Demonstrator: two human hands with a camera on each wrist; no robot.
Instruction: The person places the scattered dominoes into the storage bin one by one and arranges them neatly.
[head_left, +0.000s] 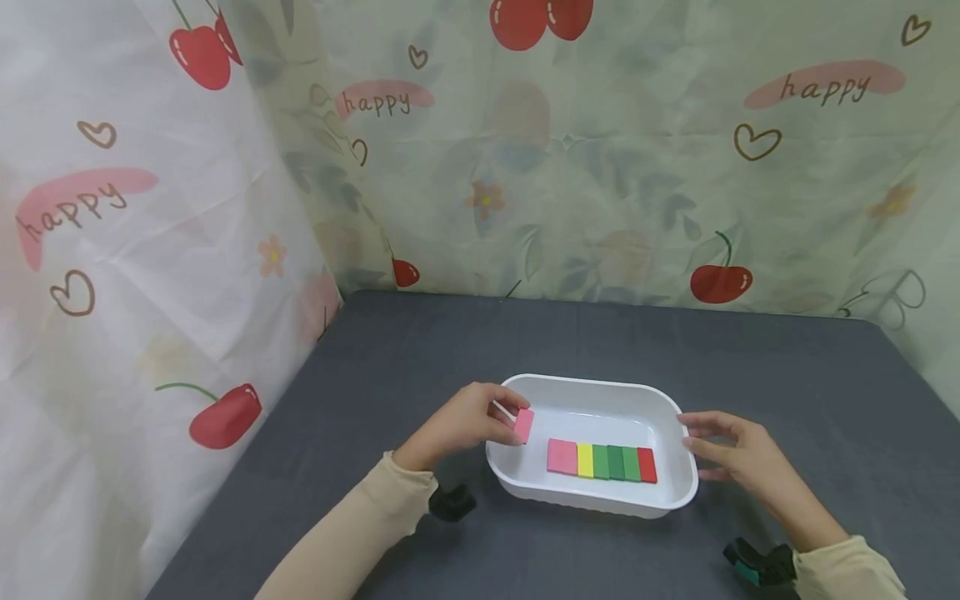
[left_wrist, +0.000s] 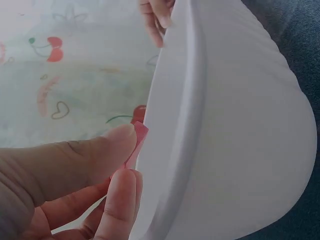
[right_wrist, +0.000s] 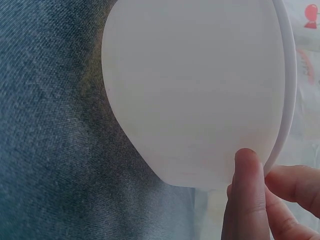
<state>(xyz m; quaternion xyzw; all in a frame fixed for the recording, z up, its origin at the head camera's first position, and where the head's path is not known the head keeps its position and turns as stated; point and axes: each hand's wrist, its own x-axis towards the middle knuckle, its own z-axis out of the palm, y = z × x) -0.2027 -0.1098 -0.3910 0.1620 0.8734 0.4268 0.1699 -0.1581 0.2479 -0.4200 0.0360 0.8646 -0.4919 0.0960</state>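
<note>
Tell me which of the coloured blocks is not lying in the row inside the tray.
The small pink block, pinched in the left hand at the left rim of the white tray. The other six lie flat, side by side, on the tray floor.

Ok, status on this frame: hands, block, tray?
Left hand pinches pink block over white tray rim. Right hand steadies tray's right edge. Six blocks rowed inside. Nothing in the way.

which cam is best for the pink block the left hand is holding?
Head view: the pink block shows whole, pinched by the left hand over the left rim of the white tray. The left wrist view shows only a sliver between thumb and finger beside the rim. The right wrist view doesn't show it.
</note>
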